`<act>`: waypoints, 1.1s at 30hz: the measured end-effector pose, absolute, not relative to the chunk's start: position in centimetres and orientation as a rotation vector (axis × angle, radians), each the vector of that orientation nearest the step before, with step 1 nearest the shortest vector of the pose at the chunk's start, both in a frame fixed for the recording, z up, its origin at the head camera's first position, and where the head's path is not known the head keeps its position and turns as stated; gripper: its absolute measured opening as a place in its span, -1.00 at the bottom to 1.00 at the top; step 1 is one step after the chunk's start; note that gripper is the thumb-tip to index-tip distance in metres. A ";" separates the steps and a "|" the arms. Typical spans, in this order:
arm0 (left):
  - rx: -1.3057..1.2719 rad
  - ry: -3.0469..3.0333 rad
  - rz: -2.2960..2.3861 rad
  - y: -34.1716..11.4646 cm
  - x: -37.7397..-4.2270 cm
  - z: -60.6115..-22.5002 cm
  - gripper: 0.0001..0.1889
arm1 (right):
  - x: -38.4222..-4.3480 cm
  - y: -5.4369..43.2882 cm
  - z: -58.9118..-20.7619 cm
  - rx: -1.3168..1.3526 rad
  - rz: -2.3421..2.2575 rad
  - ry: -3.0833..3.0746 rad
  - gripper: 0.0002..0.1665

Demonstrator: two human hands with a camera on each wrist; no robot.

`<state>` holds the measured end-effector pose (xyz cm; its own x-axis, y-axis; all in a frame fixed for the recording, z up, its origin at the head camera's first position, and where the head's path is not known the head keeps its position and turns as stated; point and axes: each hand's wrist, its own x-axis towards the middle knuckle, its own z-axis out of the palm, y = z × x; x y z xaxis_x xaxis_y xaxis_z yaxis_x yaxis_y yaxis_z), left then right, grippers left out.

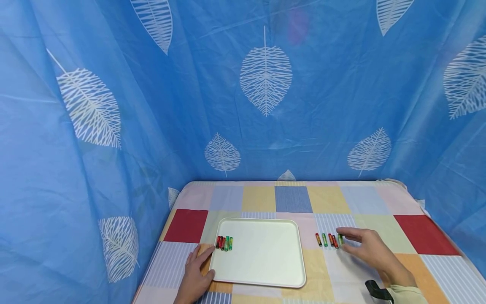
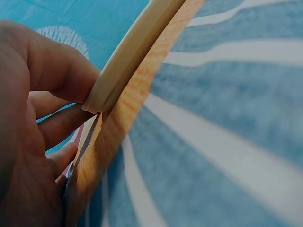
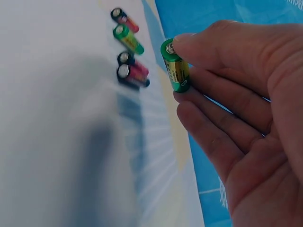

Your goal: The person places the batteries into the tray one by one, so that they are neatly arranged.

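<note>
My right hand (image 1: 368,250) pinches a green and gold battery (image 3: 177,71) between thumb and fingertips, at the right end of a short row on the cloth. Left of it in that row lie a green battery (image 1: 324,240) and several red ones (image 1: 318,240). At the left side of a cream tray (image 1: 265,253), my left hand (image 1: 195,274) touches the edge with thumb and fingers spread apart along it. The left wrist view shows those fingertips right at the tray's rim (image 2: 128,56). Inside the tray, near its left edge, red batteries (image 1: 218,242) and green batteries (image 1: 227,243) lie side by side.
A patchwork cloth (image 1: 258,198) covers the table under the tray. Blue curtains (image 1: 182,105) with white leaf prints hang behind the table and along both sides. A black strap mount (image 1: 376,291) sits at the right wrist.
</note>
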<state>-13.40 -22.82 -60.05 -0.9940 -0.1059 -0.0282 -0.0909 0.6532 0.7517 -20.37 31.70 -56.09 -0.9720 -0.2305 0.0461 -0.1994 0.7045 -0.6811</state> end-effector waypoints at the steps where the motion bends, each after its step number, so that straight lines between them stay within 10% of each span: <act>1: 0.166 -2.839 -1.290 -22.8 -13.4 -60.0 -0.23 | -20.4 31.5 -56.1 -0.381 -1.132 2.871 -0.41; 33: 0.187 -2.854 -1.286 -22.8 -13.5 -60.1 -0.25 | -21.5 23.1 -56.3 -0.685 -1.370 2.778 -0.48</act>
<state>-13.53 -22.79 -60.08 -0.9929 -0.1107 -0.0438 -0.1061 0.6563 0.7470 -21.48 23.11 -56.34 -0.9064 -0.3647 0.2132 -0.3912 0.5339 -0.7496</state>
